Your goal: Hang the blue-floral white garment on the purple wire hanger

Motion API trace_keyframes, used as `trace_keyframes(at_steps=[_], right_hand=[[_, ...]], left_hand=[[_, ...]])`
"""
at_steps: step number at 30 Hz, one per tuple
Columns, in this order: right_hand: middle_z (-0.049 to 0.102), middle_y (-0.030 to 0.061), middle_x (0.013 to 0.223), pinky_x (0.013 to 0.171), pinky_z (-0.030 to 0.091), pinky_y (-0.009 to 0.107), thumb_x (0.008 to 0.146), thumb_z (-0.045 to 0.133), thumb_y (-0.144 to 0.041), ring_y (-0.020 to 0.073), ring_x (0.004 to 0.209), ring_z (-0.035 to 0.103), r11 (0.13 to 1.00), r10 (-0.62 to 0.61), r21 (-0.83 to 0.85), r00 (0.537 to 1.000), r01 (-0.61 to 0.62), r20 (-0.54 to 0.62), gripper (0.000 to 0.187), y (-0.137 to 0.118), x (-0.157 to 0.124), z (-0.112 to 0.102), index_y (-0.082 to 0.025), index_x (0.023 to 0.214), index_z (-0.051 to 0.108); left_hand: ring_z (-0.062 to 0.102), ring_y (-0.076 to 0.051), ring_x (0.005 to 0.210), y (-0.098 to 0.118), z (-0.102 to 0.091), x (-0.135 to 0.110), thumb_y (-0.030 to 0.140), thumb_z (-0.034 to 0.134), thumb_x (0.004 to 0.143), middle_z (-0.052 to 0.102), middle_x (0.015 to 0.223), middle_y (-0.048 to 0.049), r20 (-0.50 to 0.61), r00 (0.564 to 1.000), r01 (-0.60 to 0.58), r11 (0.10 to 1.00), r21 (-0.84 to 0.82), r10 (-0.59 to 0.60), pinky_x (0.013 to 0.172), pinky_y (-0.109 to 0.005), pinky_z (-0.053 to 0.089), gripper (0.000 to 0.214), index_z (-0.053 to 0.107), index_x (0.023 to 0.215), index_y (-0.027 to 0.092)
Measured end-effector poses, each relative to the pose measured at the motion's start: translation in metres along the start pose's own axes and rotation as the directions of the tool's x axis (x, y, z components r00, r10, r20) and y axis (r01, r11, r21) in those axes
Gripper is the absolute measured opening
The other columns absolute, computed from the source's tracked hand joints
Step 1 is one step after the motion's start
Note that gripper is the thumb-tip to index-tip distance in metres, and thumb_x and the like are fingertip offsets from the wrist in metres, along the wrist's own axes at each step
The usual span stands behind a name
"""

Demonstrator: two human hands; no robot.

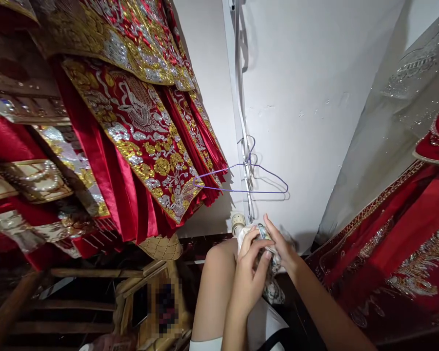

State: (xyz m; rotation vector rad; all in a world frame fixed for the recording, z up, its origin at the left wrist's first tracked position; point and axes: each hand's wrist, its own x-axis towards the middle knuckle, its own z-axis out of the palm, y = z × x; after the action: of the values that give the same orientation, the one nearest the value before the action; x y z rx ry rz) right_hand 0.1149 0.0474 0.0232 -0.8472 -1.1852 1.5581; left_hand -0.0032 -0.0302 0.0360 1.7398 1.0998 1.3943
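Observation:
A bunched white cloth with a multicoloured pattern (273,292) hangs between my hands, just above my lap. My left hand (251,265) is closed on its near side, thumb and fingers bent round the folds. At the right side of the same cloth, my right hand (283,251) grips it with one digit pointing up; its other fingers are largely hidden behind the fabric. What kind of piece the cloth is cannot be made out. Beyond the hands, a purple wire hanger (267,192) hangs bare on a strap-like strip (240,105) along the wall.
Red garments with gold and silver embroidery (142,122) hang at left. More red beaded clothing (398,234) and a sheer sparkly fabric (406,92) are at right. A bamboo chair (84,273) stands lower left, near a woven hat-like item (161,247). A pale perforated cylinder (237,222) is by the wall.

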Motion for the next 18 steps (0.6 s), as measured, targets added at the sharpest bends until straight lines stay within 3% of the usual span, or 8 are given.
trace_keyframes(at_steps=[2,4,6,8,10,13,15,18], right_hand=[[0.069,0.0066,0.072,0.073,0.056,0.037,0.082,0.052,-0.080,0.0260,0.079,0.070,0.990,0.115,0.067,0.981,-0.126,0.157,0.059,-0.016,0.005,-0.002,-0.023,0.081,0.069],[0.070,0.0057,0.075,0.075,0.055,0.035,0.075,0.070,-0.066,0.0246,0.077,0.070,0.972,0.194,0.069,0.938,-0.222,0.286,0.045,-0.028,0.010,-0.002,-0.021,0.083,0.068],[0.069,0.0028,0.074,0.071,0.052,0.031,0.068,0.083,-0.046,0.0208,0.071,0.067,0.976,0.215,-0.039,0.907,-0.216,0.363,0.034,-0.041,0.012,-0.001,-0.020,0.083,0.067],[0.065,-0.0002,0.069,0.063,0.046,0.027,0.066,0.083,-0.037,0.0168,0.064,0.060,0.971,0.202,-0.205,0.873,-0.120,0.445,0.028,-0.056,0.015,-0.001,-0.019,0.078,0.066],[0.062,-0.0009,0.066,0.057,0.039,0.025,0.070,0.077,-0.031,0.0150,0.060,0.054,0.908,0.158,-0.412,0.854,0.071,0.495,0.017,-0.075,0.020,-0.004,-0.018,0.071,0.065],[0.066,0.0002,0.071,0.057,0.038,0.026,0.070,0.065,-0.017,0.0165,0.063,0.055,0.629,-0.107,-0.699,0.928,0.341,0.356,0.005,-0.101,0.040,-0.020,-0.019,0.073,0.068],[0.070,0.0009,0.079,0.062,0.042,0.027,0.068,0.062,-0.014,0.0182,0.066,0.058,0.474,-0.350,-0.811,0.919,0.343,0.184,0.020,-0.106,0.062,-0.037,-0.021,0.085,0.071],[0.076,0.0060,0.102,0.076,0.051,0.032,0.067,0.060,-0.012,0.0224,0.081,0.067,0.505,-0.456,-0.815,0.889,0.284,0.026,0.044,-0.088,0.095,-0.061,-0.020,0.109,0.071]], left_hand=[[0.039,-0.027,0.146,-0.001,-0.014,0.007,0.043,0.053,0.100,0.049,0.151,-0.0076,-0.083,0.996,-0.018,0.996,0.082,0.025,0.123,-0.042,0.027,0.033,0.066,0.129,0.032],[0.036,-0.026,0.148,-0.007,-0.033,0.020,0.047,0.049,0.101,0.047,0.154,-0.0078,-0.135,0.990,-0.035,0.994,0.101,0.048,0.124,-0.041,0.025,0.044,0.057,0.141,0.031],[0.044,-0.027,0.141,-0.018,-0.047,0.036,0.055,0.038,0.102,0.054,0.147,-0.0098,-0.039,0.999,-0.020,0.998,0.062,0.023,0.121,-0.042,0.030,0.051,0.056,0.141,0.028],[0.059,-0.028,0.115,-0.032,-0.054,0.049,0.066,0.028,0.101,0.068,0.119,-0.0110,0.133,0.989,0.054,0.997,0.047,-0.060,0.105,-0.040,0.044,0.062,0.068,0.119,0.022],[0.056,-0.022,0.080,-0.044,-0.058,0.057,0.075,0.028,0.095,0.064,0.079,-0.0063,0.301,0.938,0.135,0.982,0.135,-0.171,0.076,-0.033,0.048,0.071,0.065,0.077,0.018],[0.033,-0.013,0.060,-0.055,-0.072,0.059,0.074,0.044,0.090,0.037,0.058,0.0024,0.391,0.880,0.126,0.925,0.358,-0.271,0.056,-0.027,0.029,0.064,0.040,0.056,0.019],[0.031,-0.012,0.058,-0.055,-0.093,0.055,0.063,0.051,0.091,0.035,0.057,0.0035,0.332,0.898,0.085,0.854,0.513,-0.289,0.056,-0.027,0.023,0.057,0.040,0.057,0.019],[0.038,-0.014,0.056,-0.049,-0.131,0.045,0.049,0.049,0.094,0.046,0.056,0.0012,0.214,0.927,0.058,0.684,0.727,-0.307,0.059,-0.028,0.024,0.046,0.048,0.059,0.019]])
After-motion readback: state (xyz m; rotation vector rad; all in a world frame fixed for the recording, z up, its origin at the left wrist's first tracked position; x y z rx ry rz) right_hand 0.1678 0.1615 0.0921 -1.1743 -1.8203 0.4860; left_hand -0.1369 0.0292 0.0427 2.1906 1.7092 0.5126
